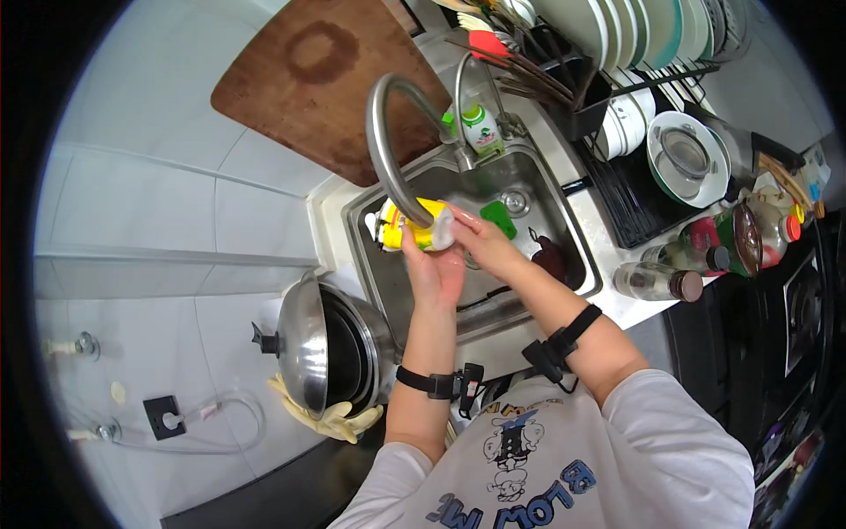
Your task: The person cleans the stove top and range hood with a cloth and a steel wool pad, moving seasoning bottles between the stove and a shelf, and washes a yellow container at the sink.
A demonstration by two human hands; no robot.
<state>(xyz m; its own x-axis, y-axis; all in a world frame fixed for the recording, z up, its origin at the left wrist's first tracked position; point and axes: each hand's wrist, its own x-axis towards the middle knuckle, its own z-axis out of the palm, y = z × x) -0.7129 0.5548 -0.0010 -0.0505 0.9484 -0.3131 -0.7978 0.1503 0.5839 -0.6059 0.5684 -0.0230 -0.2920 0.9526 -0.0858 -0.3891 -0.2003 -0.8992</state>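
Over the stainless steel sink (403, 311), a yellow-and-white container (396, 233) lies tilted on its side beneath the end of the curved faucet (378, 132). My left hand (436, 274) holds it from below, thumb along its near side. The fingers of my right hand (489, 244) press against its whitish end, and partly cover that end. Whether water is running cannot be made out. Down in the basin, past my right hand, are a green scrubbing pad (499, 219) near the drain strainer (515, 203) and a dark red item (550, 259), partly hidden by my forearm.
A wooden cutting board (330, 86) leans behind the sink. Left stand stacked pots with a domed lid (301, 344) and yellow rubber gloves (330, 416). A detergent bottle (482, 129), a dish rack (588, 92), bowls (717, 159) and a glass jar (648, 281) line the right.
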